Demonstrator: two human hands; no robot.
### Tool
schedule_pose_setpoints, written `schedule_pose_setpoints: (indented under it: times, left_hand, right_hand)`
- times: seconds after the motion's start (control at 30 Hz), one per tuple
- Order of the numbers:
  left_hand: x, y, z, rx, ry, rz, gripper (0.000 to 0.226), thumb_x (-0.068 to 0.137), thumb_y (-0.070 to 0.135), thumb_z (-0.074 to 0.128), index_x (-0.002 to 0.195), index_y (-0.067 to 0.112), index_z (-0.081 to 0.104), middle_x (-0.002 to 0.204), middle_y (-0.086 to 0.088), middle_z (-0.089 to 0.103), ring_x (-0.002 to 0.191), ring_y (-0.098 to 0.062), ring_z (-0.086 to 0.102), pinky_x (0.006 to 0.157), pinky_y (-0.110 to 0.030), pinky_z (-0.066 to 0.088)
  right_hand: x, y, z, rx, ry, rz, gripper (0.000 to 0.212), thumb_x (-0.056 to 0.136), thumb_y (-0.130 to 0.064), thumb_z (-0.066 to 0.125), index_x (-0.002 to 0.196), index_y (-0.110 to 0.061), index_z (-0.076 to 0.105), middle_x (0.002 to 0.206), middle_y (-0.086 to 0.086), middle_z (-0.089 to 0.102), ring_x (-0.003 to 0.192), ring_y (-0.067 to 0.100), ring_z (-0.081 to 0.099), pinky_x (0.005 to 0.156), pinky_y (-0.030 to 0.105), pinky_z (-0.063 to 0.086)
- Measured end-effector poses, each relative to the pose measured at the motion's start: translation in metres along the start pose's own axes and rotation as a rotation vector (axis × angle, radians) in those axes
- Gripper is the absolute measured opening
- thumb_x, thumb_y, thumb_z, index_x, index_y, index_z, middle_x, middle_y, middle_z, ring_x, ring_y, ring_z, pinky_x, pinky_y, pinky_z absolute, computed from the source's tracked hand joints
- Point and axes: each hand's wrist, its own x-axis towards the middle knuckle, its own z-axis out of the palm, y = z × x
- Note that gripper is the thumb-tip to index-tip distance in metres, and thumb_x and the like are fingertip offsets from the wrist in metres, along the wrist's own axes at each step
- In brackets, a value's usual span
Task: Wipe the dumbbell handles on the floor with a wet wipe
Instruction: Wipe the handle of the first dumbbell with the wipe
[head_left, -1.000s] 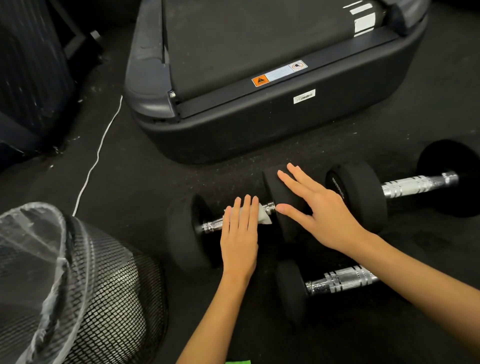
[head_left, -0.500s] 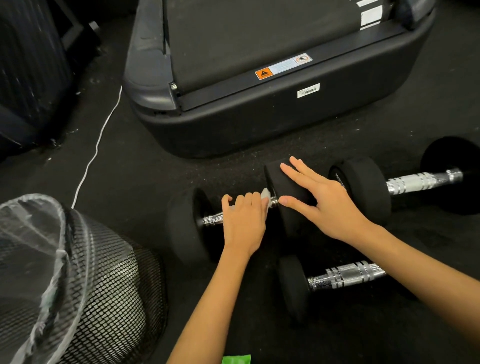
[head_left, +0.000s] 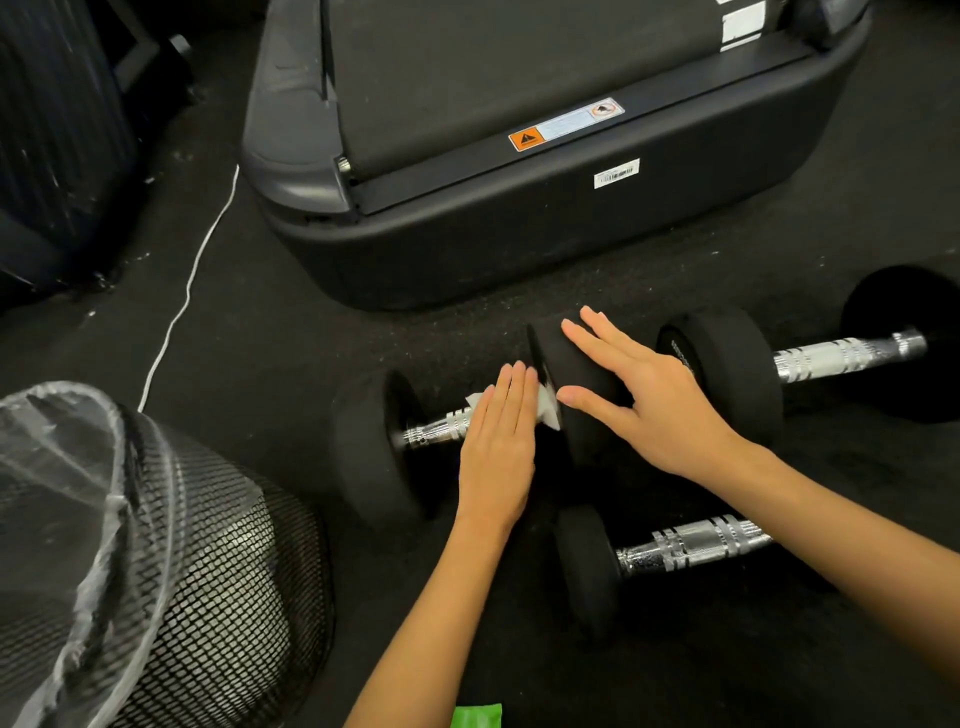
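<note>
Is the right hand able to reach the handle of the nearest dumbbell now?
Probably yes. The right hand rests on a weight just beyond that handle, which lies bare with nothing over it.

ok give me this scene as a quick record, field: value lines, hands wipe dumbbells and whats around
left hand: flat, fingers straight, pressing the wet wipe onto a handle
right hand: flat, fingers spread, resting on that dumbbell's right weight
wet wipe: white, mostly under the left hand
dumbbell being wiped: lying on the floor, chrome handle partly bare
other dumbbells: one to the right, one nearer the person
surroundings: treadmill behind, mesh bin at left, white cable on the floor
</note>
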Motion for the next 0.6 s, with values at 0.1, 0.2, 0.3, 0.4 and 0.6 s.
schedule_pose_setpoints:
  times: [0.1,0.2,0.3,0.4,0.6]
  left_hand:
    - [-0.004,0.01,0.003,-0.074,0.014,-0.055,0.06,0.088,-0.009,0.051,0.145,-0.002,0.037,0.153,-0.017,0.035,0.145,-0.027,0.029,0.118,-0.043,0.027]
    - [-0.022,0.017,0.003,-0.098,0.015,-0.017,0.066,0.086,-0.011,0.051,0.148,0.001,0.032,0.157,-0.014,0.029,0.147,-0.024,0.023,0.12,-0.041,0.022]
    - [-0.012,0.013,0.0,-0.102,-0.001,-0.027,0.068,0.085,-0.011,0.056,0.148,0.001,0.033,0.156,-0.014,0.031,0.146,-0.024,0.025,0.119,-0.041,0.025]
    - [-0.006,0.018,0.0,-0.143,0.007,-0.104,0.067,0.086,-0.012,0.053,0.149,0.001,0.032,0.157,-0.013,0.03,0.148,-0.023,0.021,0.12,-0.042,0.023]
    - [-0.012,0.013,-0.001,-0.142,-0.017,-0.023,0.062,0.09,-0.006,0.052,0.148,0.004,0.033,0.155,-0.012,0.033,0.146,-0.02,0.025,0.121,-0.038,0.019]
  right_hand:
    - [0.003,0.001,-0.001,-0.009,-0.012,0.009,0.072,0.088,-0.056,0.051,0.152,-0.031,0.029,0.161,-0.011,0.017,0.147,0.009,0.024,0.116,0.02,0.023]
    - [0.002,0.0,-0.002,-0.022,-0.019,0.02,0.073,0.087,-0.057,0.05,0.152,-0.032,0.029,0.162,-0.011,0.017,0.146,0.007,0.023,0.112,0.016,0.015]
    - [0.001,0.0,0.0,-0.001,-0.003,0.008,0.074,0.087,-0.058,0.048,0.152,-0.03,0.03,0.162,-0.008,0.019,0.148,0.01,0.022,0.117,0.034,0.031]
    - [0.002,-0.001,-0.002,0.0,-0.008,0.013,0.074,0.087,-0.058,0.048,0.152,-0.03,0.03,0.161,-0.008,0.02,0.148,0.01,0.021,0.117,0.037,0.032]
    - [-0.003,-0.005,-0.001,0.003,-0.013,0.009,0.071,0.088,-0.053,0.049,0.153,-0.028,0.029,0.156,-0.014,0.012,0.135,0.024,0.047,0.109,0.037,0.041]
